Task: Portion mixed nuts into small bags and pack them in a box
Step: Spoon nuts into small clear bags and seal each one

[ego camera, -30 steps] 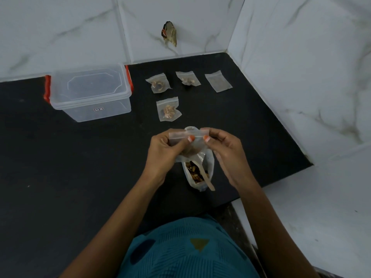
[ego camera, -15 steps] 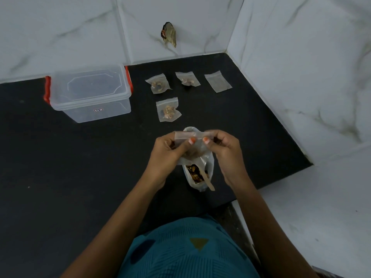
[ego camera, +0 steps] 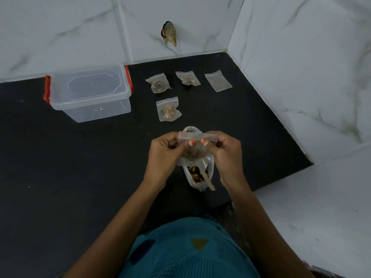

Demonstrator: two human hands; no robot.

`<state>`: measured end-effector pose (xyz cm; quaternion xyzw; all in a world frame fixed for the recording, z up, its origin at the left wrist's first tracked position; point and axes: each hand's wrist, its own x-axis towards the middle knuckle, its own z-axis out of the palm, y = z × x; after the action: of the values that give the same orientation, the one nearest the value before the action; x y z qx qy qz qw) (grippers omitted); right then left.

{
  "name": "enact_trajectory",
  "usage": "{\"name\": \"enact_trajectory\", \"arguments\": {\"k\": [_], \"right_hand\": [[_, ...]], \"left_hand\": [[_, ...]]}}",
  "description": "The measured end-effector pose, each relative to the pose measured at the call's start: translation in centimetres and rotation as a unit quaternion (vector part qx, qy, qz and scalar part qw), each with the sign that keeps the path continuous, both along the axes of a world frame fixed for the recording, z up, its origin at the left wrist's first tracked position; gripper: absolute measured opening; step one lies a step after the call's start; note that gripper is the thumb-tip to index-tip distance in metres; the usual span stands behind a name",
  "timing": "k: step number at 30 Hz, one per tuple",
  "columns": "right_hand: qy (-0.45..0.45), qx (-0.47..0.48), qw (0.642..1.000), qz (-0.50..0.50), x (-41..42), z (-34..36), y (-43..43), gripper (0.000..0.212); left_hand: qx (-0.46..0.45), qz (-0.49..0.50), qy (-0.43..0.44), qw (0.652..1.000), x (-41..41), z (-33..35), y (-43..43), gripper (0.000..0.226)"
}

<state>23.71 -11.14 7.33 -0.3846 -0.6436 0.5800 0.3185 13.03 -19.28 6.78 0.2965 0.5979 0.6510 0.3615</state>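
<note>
Here, at the middle of the black counter, the left hand and right hand each pinch the top strip of a small bag, thumbs almost touching, with a brownish lump inside it. Just below them, toward 6 o'clock, the large nut bag lies open with a wooden stick poking out. At 12 o'clock lies a filled bag, with a second filled bag and a third filled bag beyond it. An empty bag lies toward 1 o'clock. The lidded clear box stands at 10 o'clock, well apart.
</note>
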Motion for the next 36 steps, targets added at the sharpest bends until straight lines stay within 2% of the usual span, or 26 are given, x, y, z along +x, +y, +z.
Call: {"name": "enact_trajectory", "arguments": {"k": [6,10,13,20,24,27,33,36], "right_hand": [[-0.007,-0.063,0.998,0.010,0.6,-0.3,0.4,0.011],[0.033,-0.146,0.988,0.044,0.9,-0.4,0.6,0.011],[0.006,-0.120,0.991,0.050,0.8,-0.5,0.6,0.026],[-0.004,-0.064,0.998,0.006,0.6,-0.3,0.4,0.011],[-0.009,-0.070,0.997,-0.020,0.7,-0.1,1.2,0.011],[-0.008,-0.074,0.997,0.010,1.0,-0.3,1.7,0.012],[0.051,-0.146,0.988,0.009,1.9,-0.2,3.4,0.013],[0.027,-0.126,0.992,0.003,2.0,-0.3,4.5,0.014]], "left_hand": [[0.004,-0.010,0.016,1.000,0.0,0.2,0.1,0.015],[0.010,-0.014,0.010,1.000,-0.2,0.3,0.2,0.016],[0.006,-0.030,0.023,0.999,-0.2,0.2,0.1,0.016],[-0.022,0.006,0.068,0.997,0.6,0.0,0.3,0.021],[-0.008,0.001,0.040,0.999,0.6,0.2,0.5,0.017],[-0.011,-0.014,0.059,0.998,0.4,0.3,0.8,0.015],[-0.009,0.020,-0.026,0.999,0.2,-0.1,2.2,0.018],[-0.021,0.017,-0.046,0.999,0.2,-0.4,3.0,0.016]]}}
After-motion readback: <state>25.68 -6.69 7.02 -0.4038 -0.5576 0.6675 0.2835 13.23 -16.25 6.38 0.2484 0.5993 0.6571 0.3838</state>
